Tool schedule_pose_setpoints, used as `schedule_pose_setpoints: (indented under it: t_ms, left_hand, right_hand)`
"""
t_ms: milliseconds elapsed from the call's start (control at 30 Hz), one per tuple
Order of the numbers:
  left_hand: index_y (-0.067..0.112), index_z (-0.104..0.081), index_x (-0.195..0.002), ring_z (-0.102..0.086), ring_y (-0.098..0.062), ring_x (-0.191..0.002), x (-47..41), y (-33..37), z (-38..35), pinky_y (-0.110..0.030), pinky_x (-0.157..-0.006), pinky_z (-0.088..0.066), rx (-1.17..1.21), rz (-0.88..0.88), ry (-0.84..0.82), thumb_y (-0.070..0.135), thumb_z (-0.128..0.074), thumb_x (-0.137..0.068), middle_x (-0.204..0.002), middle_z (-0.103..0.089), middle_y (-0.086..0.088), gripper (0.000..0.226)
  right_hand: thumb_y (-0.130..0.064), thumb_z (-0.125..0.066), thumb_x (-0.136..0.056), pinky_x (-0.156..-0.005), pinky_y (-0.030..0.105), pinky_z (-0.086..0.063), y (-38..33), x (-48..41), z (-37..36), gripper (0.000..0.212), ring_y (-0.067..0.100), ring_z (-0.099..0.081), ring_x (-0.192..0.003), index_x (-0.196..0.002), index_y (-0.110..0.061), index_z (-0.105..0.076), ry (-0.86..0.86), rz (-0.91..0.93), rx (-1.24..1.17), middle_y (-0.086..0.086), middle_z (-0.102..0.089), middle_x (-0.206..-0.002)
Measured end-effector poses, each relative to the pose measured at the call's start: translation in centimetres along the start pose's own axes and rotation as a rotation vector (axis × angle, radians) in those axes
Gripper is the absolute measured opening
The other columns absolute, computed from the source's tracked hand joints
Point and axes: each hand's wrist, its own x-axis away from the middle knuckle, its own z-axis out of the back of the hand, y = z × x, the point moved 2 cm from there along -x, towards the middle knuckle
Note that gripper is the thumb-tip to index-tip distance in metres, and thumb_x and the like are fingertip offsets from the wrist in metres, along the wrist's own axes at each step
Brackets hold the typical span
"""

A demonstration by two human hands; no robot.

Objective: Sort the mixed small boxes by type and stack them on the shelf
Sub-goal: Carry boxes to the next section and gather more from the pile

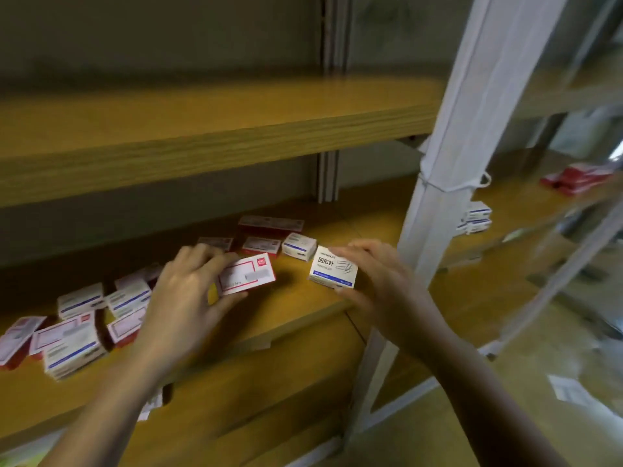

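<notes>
My left hand [188,284] pinches a red-edged box [246,274]; my right hand [374,278] grips a blue-striped box [333,267], both above the shelf [303,298] (more boxes [84,318] lie mixed at left).

So we've got a wooden shelf [303,298] with a jumble of red-bordered boxes [259,245] and blue-striped boxes [298,246] scattered along it, thickest toward its left end [70,342].
</notes>
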Motion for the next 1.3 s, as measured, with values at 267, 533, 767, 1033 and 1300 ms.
schedule_pose_setpoints:
  t_ms: [267,533,767,1033,1300]
  left_hand:
    - [0.012,-0.059,-0.114,-0.051,-0.026,-0.092,-1.5,11.9,-2.1,-0.040,-0.068,-0.044,0.096,-0.111,-0.032,0.024,-0.075,-0.069,-0.103,-0.058,-0.006,0.049]
    - [0.015,-0.060,-0.114,-0.049,-0.017,-0.094,-2.8,24.2,-6.8,-0.028,-0.067,-0.040,0.185,-0.116,-0.031,0.024,-0.077,-0.070,-0.103,-0.059,0.000,0.048]
    - [0.013,-0.059,-0.116,-0.047,-0.016,-0.100,-7.5,29.6,-11.0,-0.026,-0.074,-0.037,0.224,-0.058,-0.023,0.026,-0.074,-0.072,-0.108,-0.058,-0.003,0.048]
    - [0.012,-0.058,-0.117,-0.042,-0.011,-0.094,-14.0,30.8,-15.3,-0.021,-0.070,-0.033,0.156,-0.005,0.013,0.028,-0.072,-0.073,-0.105,-0.057,-0.003,0.049]
    - [0.017,-0.056,-0.119,-0.046,-0.014,-0.102,-21.3,31.6,-18.5,-0.025,-0.088,-0.030,0.144,0.106,0.045,0.032,-0.070,-0.074,-0.109,-0.053,0.002,0.050]
  right_hand:
    - [-0.032,-0.065,-0.077,-0.069,0.011,-0.042,8.1,6.1,7.8,0.054,0.006,-0.043,-0.109,-0.127,-0.021,-0.049,-0.007,-0.014,0.062,0.003,-0.052,-0.121]
    - [-0.038,-0.054,-0.078,-0.067,0.015,-0.047,19.1,11.3,14.5,0.052,0.001,-0.042,-0.107,-0.128,-0.028,-0.045,0.009,-0.023,0.081,-0.004,-0.050,-0.121]
    - [-0.022,-0.067,-0.079,-0.075,0.021,-0.049,27.5,11.4,16.2,0.052,0.008,-0.048,-0.109,-0.127,-0.020,-0.048,-0.067,-0.030,0.062,0.001,-0.052,-0.122]
    - [-0.026,-0.061,-0.084,-0.086,0.024,-0.048,36.2,7.0,15.0,0.050,0.005,-0.045,-0.114,-0.131,-0.025,-0.043,-0.138,-0.110,-0.061,-0.006,-0.046,-0.130]
    - [-0.015,-0.060,-0.085,-0.084,0.028,-0.052,43.8,-0.5,12.4,0.041,0.007,-0.054,-0.103,-0.122,-0.026,-0.048,-0.240,-0.159,-0.225,-0.005,-0.051,-0.123]
